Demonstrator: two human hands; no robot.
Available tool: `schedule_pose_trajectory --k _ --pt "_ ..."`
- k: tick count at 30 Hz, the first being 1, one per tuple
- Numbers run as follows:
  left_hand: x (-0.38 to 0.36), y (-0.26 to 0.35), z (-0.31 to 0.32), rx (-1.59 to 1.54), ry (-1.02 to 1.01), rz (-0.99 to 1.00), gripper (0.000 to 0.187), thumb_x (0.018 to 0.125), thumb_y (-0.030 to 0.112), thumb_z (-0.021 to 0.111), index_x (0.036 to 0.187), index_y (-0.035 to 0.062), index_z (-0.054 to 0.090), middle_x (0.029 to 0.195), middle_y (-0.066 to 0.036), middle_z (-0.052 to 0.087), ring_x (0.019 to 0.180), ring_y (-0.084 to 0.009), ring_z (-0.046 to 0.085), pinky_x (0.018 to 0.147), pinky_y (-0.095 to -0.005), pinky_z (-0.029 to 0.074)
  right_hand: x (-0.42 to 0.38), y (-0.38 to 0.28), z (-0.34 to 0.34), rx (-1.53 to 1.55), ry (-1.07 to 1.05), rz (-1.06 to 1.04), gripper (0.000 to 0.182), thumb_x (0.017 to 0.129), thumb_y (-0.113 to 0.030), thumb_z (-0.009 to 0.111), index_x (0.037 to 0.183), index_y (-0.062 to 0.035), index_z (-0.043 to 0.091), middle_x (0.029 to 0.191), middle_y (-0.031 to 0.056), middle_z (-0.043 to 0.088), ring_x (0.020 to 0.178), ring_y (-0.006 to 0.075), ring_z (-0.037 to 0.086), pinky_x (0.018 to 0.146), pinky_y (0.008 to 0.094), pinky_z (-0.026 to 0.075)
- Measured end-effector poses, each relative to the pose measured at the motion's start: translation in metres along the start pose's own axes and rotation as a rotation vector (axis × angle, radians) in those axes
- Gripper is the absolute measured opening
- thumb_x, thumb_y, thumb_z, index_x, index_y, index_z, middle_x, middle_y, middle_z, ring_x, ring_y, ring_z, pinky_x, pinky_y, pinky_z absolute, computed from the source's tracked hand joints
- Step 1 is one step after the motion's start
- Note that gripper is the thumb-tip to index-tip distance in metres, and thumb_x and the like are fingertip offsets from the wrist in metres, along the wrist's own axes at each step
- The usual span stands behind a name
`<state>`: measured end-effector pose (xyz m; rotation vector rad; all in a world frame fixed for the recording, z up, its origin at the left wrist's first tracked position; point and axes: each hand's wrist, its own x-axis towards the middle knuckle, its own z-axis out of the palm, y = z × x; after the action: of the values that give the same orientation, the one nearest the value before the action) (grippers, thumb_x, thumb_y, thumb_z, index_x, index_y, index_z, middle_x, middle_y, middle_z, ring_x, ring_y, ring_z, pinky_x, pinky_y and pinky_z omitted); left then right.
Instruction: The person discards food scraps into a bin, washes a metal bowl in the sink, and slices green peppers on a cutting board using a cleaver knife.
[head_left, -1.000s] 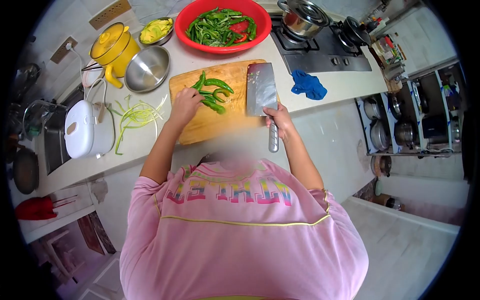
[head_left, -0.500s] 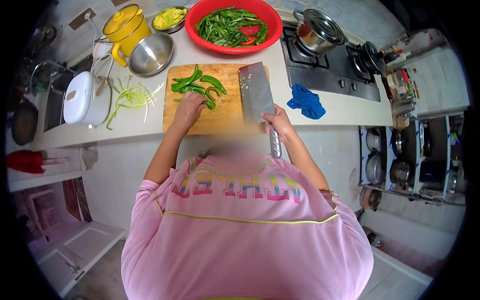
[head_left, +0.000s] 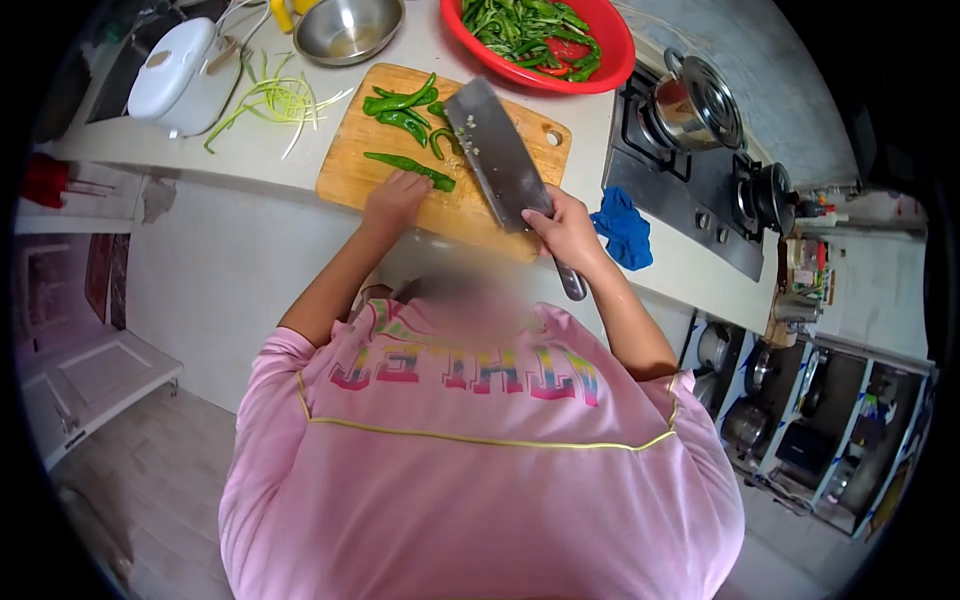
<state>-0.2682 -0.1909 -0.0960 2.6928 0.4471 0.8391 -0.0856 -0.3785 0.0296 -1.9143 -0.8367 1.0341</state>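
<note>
My right hand point(head_left: 568, 236) is wrapped round the handle of a cleaver point(head_left: 497, 150). Its broad blade slants up and left over the wooden cutting board point(head_left: 345, 180), with pale bits stuck to it. My left hand point(head_left: 395, 203) is at the near edge of the board, its bent fingers holding down a long green pepper point(head_left: 395, 161). Farther up the board lie several more green peppers point(head_left: 400, 101), one of them curved and partly behind the blade.
A red basin point(head_left: 610, 65) of cut green peppers and a steel bowl point(head_left: 349, 30) stand behind the board. Left are green strips point(head_left: 280, 100) and a white appliance point(head_left: 172, 80). A blue cloth point(head_left: 625, 230) lies right, beside the stove holding a steel pot point(head_left: 690, 105).
The cleaver has moved left across the board, its blade tilting further. A pepper now lies lengthwise near the board's front under my left hand. The whole view has turned.
</note>
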Motion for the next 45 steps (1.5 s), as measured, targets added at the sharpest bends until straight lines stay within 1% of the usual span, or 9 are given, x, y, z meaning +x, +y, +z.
schedule_pose_trajectory --k 2,6,7,13,25,28,31,34,45 --pt "0.002 0.0 -0.003 0.026 0.022 0.01 0.015 0.073 0.007 0.059 0.087 0.0075 0.062 0.085 -0.005 0.06 0.083 -0.0231 0.058 0.07 -0.0297 0.05 0.014 0.001 0.007 -0.107 -0.017 -0.11 0.012 0.085 -0.005 0.058 0.096 -0.0002 0.057 0.058 -0.002 0.05 0.04 0.0049 0.041 0.038 0.0232 0.032" --pt "0.009 -0.001 -0.004 0.07 0.161 0.174 0.016 0.074 0.008 0.056 0.089 0.0073 0.062 0.082 -0.006 0.057 0.084 -0.0231 0.057 0.073 -0.0297 0.049 0.029 -0.018 0.017 -0.504 -0.007 -0.386 0.017 0.083 -0.011 0.061 0.096 0.0002 0.057 0.055 0.0129 0.051 0.047 0.02 0.048 0.048 0.0323 0.039" --pt "0.012 -0.004 -0.005 0.098 0.19 0.231 0.017 0.074 0.008 0.056 0.09 0.0072 0.062 0.081 -0.006 0.056 0.084 -0.0231 0.057 0.073 -0.0296 0.049 0.031 -0.027 0.018 -0.526 -0.056 -0.339 0.019 0.083 -0.014 0.06 0.096 -0.0008 0.056 0.06 0.0197 0.052 0.054 0.0315 0.053 0.053 0.0377 0.042" --pt "0.007 -0.011 -0.008 -0.032 0.011 0.126 0.027 0.074 0.005 0.051 0.1 0.0064 0.059 0.086 -0.005 0.055 0.085 -0.0221 0.056 0.073 -0.0293 0.049 0.049 -0.036 0.019 -0.783 -0.16 -0.431 0.017 0.082 -0.015 0.058 0.095 -0.0038 0.056 0.066 0.0215 0.057 0.067 0.0397 0.058 0.058 0.0473 0.044" --pt "0.008 -0.012 -0.007 -0.095 0.082 0.054 0.024 0.07 0.007 0.055 0.093 0.0087 0.062 0.082 0.0 0.056 0.082 -0.0147 0.057 0.064 -0.025 0.05 0.043 -0.049 0.019 -0.905 -0.212 -0.372 0.018 0.083 -0.013 0.056 0.097 -0.0031 0.054 0.065 0.0216 0.058 0.065 0.0398 0.059 0.06 0.0484 0.046" --pt "0.007 -0.011 -0.008 -0.077 0.072 0.046 0.023 0.071 0.007 0.054 0.093 0.0088 0.061 0.083 0.0 0.056 0.083 -0.0149 0.057 0.064 -0.0248 0.05 0.044 -0.048 0.024 -0.941 -0.212 -0.337 0.013 0.083 -0.013 0.056 0.089 -0.0023 0.051 0.067 0.0223 0.058 0.067 0.0408 0.058 0.06 0.0491 0.045" --pt "0.007 -0.011 -0.01 -0.102 0.05 0.038 0.022 0.072 0.006 0.054 0.092 0.0084 0.061 0.083 0.0 0.056 0.083 -0.0155 0.057 0.065 -0.0257 0.05 0.048 -0.047 0.03 -1.039 -0.238 -0.356 0.022 0.079 -0.008 0.055 0.1 -0.0011 0.051 0.067 0.0218 0.059 0.065 0.0392 0.06 0.061 0.0476 0.047" --pt "0.007 -0.011 -0.01 -0.136 0.027 0.03 0.021 0.072 0.006 0.054 0.092 0.0078 0.061 0.085 -0.001 0.057 0.084 -0.0165 0.057 0.066 -0.0266 0.051 0.055 -0.048 0.044 -1.058 -0.241 -0.357 0.023 0.078 -0.007 0.054 0.099 -0.0004 0.051 0.068 0.0218 0.059 0.065 0.0393 0.06 0.059 0.048 0.047" --pt "0.011 -0.013 -0.02 -0.141 -0.035 0.026 0.027 0.071 0.005 0.055 0.097 0.0058 0.064 0.096 -0.003 0.063 0.087 -0.0174 0.06 0.069 -0.0263 0.052 0.056 -0.037 0.041 -0.765 -0.024 -0.364 0.017 0.081 -0.013 0.058 0.093 -0.0019 0.054 0.064 0.0232 0.057 0.063 0.0414 0.058 0.059 0.0497 0.046"
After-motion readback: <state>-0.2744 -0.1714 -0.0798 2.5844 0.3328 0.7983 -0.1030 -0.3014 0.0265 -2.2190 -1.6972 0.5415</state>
